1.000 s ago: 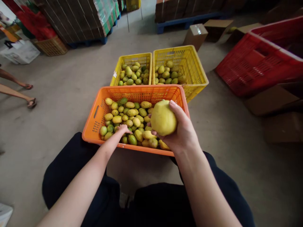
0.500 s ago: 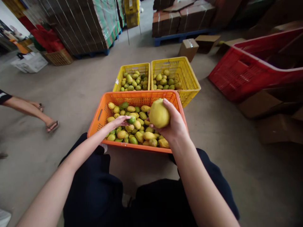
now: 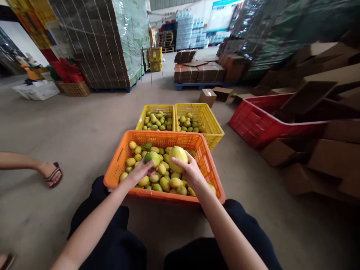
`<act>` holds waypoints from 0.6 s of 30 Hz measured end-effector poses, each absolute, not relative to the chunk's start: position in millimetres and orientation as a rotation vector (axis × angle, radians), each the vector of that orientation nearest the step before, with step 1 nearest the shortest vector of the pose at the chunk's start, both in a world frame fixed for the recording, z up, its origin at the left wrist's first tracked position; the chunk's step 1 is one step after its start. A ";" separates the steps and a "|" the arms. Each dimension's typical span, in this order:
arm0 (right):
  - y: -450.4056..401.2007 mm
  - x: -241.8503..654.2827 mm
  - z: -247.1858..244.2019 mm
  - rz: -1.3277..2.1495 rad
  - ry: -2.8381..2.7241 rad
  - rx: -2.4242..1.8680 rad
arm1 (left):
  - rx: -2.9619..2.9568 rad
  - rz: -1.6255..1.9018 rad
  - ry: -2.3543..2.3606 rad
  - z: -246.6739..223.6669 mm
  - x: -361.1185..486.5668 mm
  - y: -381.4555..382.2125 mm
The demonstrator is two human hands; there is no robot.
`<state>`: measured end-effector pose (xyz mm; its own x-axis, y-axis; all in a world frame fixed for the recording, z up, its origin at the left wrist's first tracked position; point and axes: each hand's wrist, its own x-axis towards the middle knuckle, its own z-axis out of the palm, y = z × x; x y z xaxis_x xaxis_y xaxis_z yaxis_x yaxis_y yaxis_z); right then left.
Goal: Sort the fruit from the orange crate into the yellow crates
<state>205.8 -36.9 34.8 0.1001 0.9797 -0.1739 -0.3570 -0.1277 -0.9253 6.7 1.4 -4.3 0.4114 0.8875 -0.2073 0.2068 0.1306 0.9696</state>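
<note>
Left hand (image 3: 140, 172) curled round a green mango (image 3: 152, 158), lifted just above the pile. Right hand (image 3: 191, 172) gripping a large yellow mango (image 3: 177, 157), fingers wrapped over its right side. Both fruits above the orange crate (image 3: 118, 170), full of mangoes, on the concrete floor (image 3: 84, 123). Two yellow crates (image 3: 213, 129) just behind it. Red crate (image 3: 253, 123) to the right, cardboard boxes (image 3: 334, 157) around. Stacked pallets (image 3: 107, 45) far left.

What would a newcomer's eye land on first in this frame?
Front and centre, the orange crate heaped with yellow and green fruit. Over it, the right hand holds up a large yellow fruit, and the left hand has a grip on a green fruit. Just behind stand two yellow crates of the same fruit, with a red crate to the right.
</note>
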 end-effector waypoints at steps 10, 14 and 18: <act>-31.3 191.6 32.6 0.984 -1.140 -1.186 | 1.789 1.016 1.270 5.6 -4.3 -4.1; -31.9 186.8 29.1 0.975 -1.242 -1.184 | 1.905 1.142 1.268 9.6 -4.5 -7.4; -32.7 185.4 23.3 0.962 -1.304 -1.181 | 1.863 1.291 1.173 2.3 -1.6 -6.9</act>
<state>185.4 -32.7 23.3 0.0721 0.9795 0.1883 0.1091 0.1799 -0.9776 -1.6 -6.9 2.3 0.1448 0.8955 0.4209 0.3333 -0.4447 0.8314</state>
